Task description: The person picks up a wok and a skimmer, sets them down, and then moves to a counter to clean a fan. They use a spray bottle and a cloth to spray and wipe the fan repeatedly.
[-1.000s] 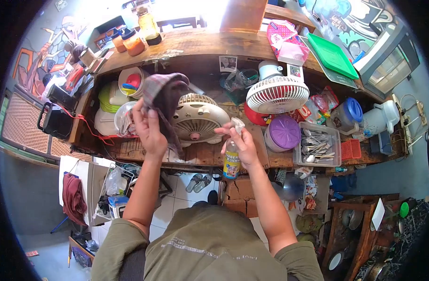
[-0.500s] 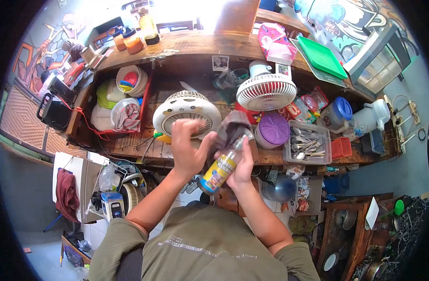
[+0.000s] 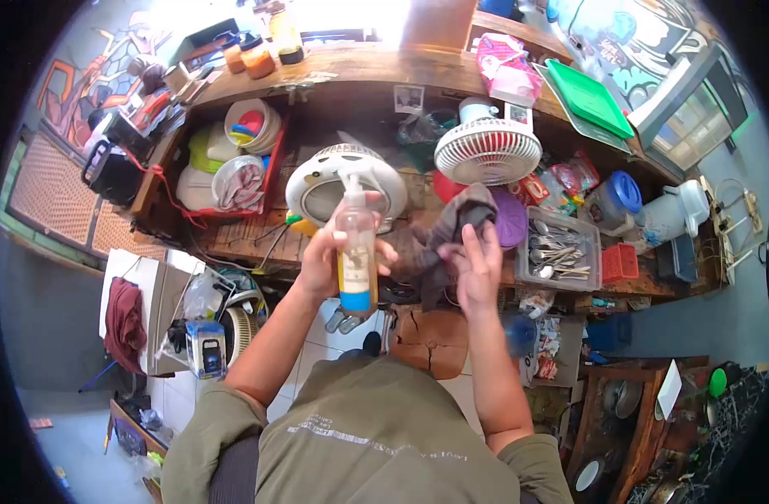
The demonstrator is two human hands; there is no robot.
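Observation:
My left hand (image 3: 324, 267) is wrapped round a clear pump bottle (image 3: 357, 252) that holds yellowish liquid. The bottle stands upright in the air, its white pump at the top and a blue band near its base. To the right, a dark grey-brown cloth (image 3: 452, 235) hangs from my right hand (image 3: 479, 277), pinched at the fingers and blurred along its left part. Behind the bottle on the bench is a white fan (image 3: 344, 172) with a round head, partly hidden by my left hand and the pump.
A second white fan (image 3: 488, 155) stands on the wooden bench (image 3: 242, 239), beside a purple-lidded tub (image 3: 510, 220) and a clear bin of cutlery (image 3: 600, 252). On the left sits a red crate (image 3: 271, 181) with bowls. A brown stool (image 3: 431, 340) is below.
The bottle has passed from my right hand to my left and turned from tilted to upright. My right hand has moved right, with the cloth now apart from the bottle.

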